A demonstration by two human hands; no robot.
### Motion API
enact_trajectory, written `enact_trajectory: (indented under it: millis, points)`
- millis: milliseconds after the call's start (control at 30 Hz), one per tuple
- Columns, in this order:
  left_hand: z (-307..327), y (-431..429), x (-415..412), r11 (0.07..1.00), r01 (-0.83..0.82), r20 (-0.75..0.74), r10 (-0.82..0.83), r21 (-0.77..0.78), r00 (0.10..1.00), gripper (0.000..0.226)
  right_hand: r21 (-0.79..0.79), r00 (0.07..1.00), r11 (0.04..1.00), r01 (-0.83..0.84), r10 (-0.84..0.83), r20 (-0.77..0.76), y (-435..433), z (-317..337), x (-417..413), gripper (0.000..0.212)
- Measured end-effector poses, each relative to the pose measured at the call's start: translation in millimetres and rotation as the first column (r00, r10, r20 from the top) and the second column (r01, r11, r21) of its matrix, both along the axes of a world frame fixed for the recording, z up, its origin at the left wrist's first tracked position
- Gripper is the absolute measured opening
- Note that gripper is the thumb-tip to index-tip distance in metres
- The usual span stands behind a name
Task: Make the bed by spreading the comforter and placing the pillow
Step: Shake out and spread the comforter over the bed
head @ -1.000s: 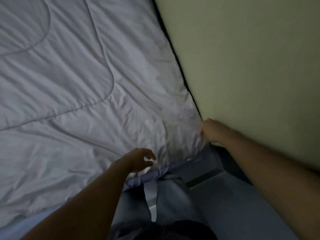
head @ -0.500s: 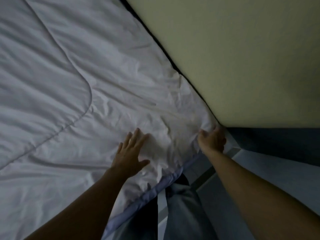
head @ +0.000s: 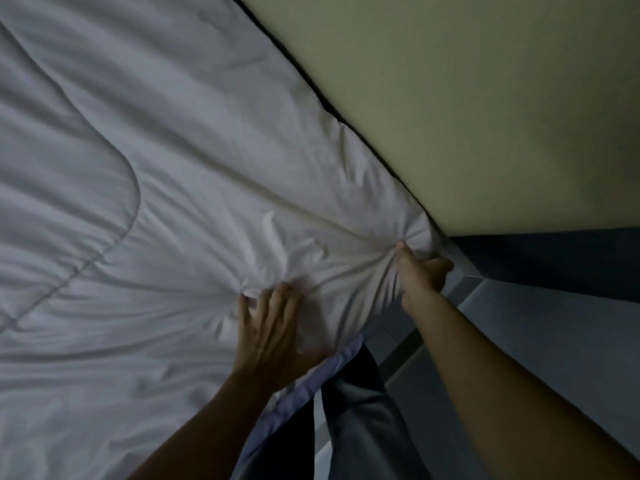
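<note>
1. The left forearm (head: 207, 420) and right forearm (head: 491, 382) were bare along all that showed.
2. The left hand (head: 273, 341) and right hand (head: 420, 271) were bare too.
3. A grey-blue, softly creased trouser leg (head: 360, 427) showed below them.

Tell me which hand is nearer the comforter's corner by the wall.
Right. The right hand pinches that corner itself; the left hand presses on the comforter, short of it.

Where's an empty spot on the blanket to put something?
The wide comforter left of the left hand, up along the wall, is bare. Nearer is crowded: the left hand presses it, the right hand grips its corner.
</note>
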State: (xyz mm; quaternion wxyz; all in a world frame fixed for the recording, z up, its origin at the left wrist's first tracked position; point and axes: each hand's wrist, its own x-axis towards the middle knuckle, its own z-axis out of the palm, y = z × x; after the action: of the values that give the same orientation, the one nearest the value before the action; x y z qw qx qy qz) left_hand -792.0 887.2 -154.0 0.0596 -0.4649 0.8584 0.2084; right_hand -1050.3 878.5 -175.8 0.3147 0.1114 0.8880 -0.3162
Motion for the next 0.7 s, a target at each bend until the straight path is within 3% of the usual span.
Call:
enact_trajectory:
  millis: [100, 200, 233, 333, 400, 467, 500, 533, 600, 700]
  points:
    - [-7, -2, -18, 0.995, 0.087, 0.064, -0.084, -0.041, 0.994, 0.070, -0.014, 0.997, 0.999, 0.033, -0.032, 0.073, 4, -6, -1, 0.069]
    - [-23, 8, -31, 0.957, 0.280, -0.029, -0.283, -0.079, 0.959, 0.022, -0.054, 1.000, 0.998, -0.024, 0.025, 0.019, 19, -4, -12, 0.058]
    - [-25, 12, -34, 0.944, 0.326, -0.059, -0.329, -0.056, 0.943, 0.017, -0.073, 0.999, 0.996, -0.043, 0.044, 0.001, 26, -2, -16, 0.054]
    - [-24, 14, -41, 0.892, 0.451, -0.125, -0.444, 0.033, 0.887, 0.021, -0.112, 0.998, 0.992, -0.056, 0.052, -0.042, 48, 3, -23, 0.051]
    - [-10, 9, -48, 0.829, 0.525, -0.091, -0.517, 0.193, 0.851, 0.024, -0.120, 0.998, 0.992, -0.043, 0.038, -0.042, 59, 1, -22, 0.052]
    - [0, -3, -54, 0.813, 0.471, 0.029, -0.511, 0.342, 0.859, 0.029, -0.090, 0.993, 0.993, -0.082, 0.074, -0.094, 63, 0, -21, 0.057]
    - [4, -10, -54, 0.844, 0.413, 0.038, -0.451, 0.342, 0.892, 0.035, -0.037, 0.967, 0.986, -0.163, 0.152, -0.204, 63, 1, -19, 0.060]
    - [8, -20, -55, 0.886, 0.351, 0.016, -0.373, 0.304, 0.928, 0.038, 0.019, 0.898, 0.962, -0.274, 0.262, -0.354, 60, 5, -17, 0.061]
    - [9, -45, -57, 0.973, 0.224, -0.113, -0.216, 0.063, 0.970, 0.034, 0.068, 0.616, 0.822, -0.565, 0.476, -0.627, 47, 10, -6, 0.058]
    - [0, -89, -56, 0.976, 0.028, -0.187, -0.069, -0.214, 0.980, 0.029, 0.038, 0.244, 0.408, -0.912, 0.615, -0.750, 3, 7, 18, 0.049]
